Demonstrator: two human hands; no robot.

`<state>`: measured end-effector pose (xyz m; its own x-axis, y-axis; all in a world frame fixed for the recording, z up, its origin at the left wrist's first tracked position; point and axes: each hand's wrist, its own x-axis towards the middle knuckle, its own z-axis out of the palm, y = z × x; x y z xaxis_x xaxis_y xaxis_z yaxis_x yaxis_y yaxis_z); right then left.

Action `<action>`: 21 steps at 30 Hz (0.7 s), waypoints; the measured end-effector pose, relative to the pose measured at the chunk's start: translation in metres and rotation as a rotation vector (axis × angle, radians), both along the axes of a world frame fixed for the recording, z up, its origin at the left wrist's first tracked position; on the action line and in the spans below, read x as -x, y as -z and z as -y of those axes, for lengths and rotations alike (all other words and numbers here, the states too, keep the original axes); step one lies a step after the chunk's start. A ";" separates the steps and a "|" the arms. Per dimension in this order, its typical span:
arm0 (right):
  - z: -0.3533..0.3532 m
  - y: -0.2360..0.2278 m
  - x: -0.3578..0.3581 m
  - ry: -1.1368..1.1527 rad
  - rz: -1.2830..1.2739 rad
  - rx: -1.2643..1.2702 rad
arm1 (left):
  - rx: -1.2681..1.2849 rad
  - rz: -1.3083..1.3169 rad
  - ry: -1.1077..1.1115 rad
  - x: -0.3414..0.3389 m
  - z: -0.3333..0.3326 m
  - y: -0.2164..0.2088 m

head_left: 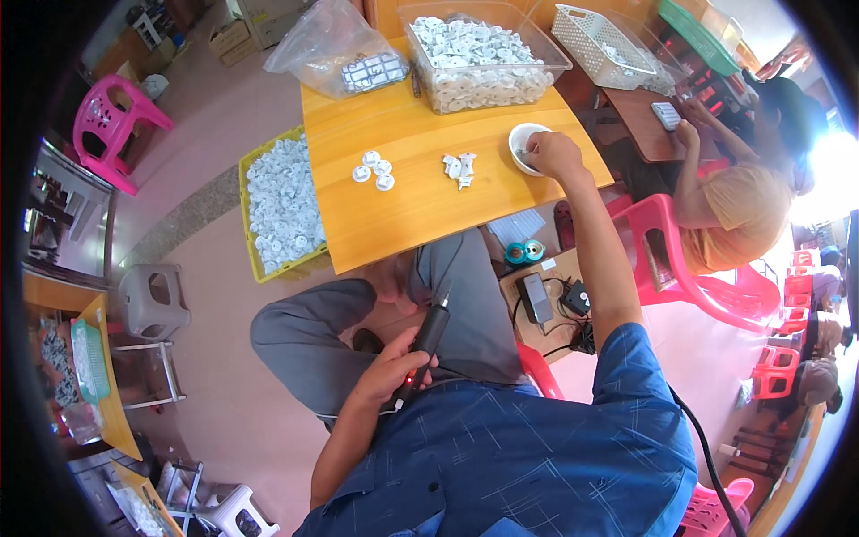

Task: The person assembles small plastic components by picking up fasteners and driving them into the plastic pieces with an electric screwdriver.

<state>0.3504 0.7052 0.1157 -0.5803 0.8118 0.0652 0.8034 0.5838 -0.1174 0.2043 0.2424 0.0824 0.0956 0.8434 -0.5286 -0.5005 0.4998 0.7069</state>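
Note:
Over my lap, my left hand [386, 369] is wrapped round a black electric screwdriver [432, 331], its bit tilted up toward the table; a small red light glows on the body. My right hand [557, 154] dips its fingers into a small white bowl [515, 137] at the table's right side. Those fingertips are bent together, and what they pinch is hidden. Left of the bowl lie several small white plastic parts [464, 166] in a cluster. Farther left, several round white plastic pieces [383, 167] rest on the yellow wooden table [385, 219].
A clear bin [488, 89] heaped with white parts and a plastic bag [309, 49] occupy the table's far side. A yellow crate [249, 210] of white parts stands at its left. Right of me are a pink chair [658, 259] and a person [743, 197] at another table.

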 end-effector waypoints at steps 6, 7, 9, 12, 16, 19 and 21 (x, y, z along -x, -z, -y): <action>-0.005 0.018 0.013 0.000 -0.011 -0.062 | -0.006 0.010 -0.021 0.000 0.004 -0.001; -0.006 0.019 0.014 0.011 -0.001 -0.058 | -0.002 0.007 -0.022 0.000 0.004 -0.001; -0.007 0.018 0.017 0.026 0.008 -0.054 | -0.009 0.008 -0.023 0.000 0.004 -0.001; -0.006 0.013 0.017 0.014 -0.009 -0.028 | -0.016 0.007 -0.022 0.000 0.004 0.000; -0.005 0.008 0.014 -0.015 0.009 0.067 | -0.030 0.014 -0.031 0.000 0.006 0.003; -0.008 0.013 0.017 0.004 0.037 0.050 | -0.042 0.020 -0.024 0.001 0.006 0.005; -0.010 0.017 0.019 -0.004 0.045 0.020 | -0.046 0.025 -0.026 0.001 0.006 0.006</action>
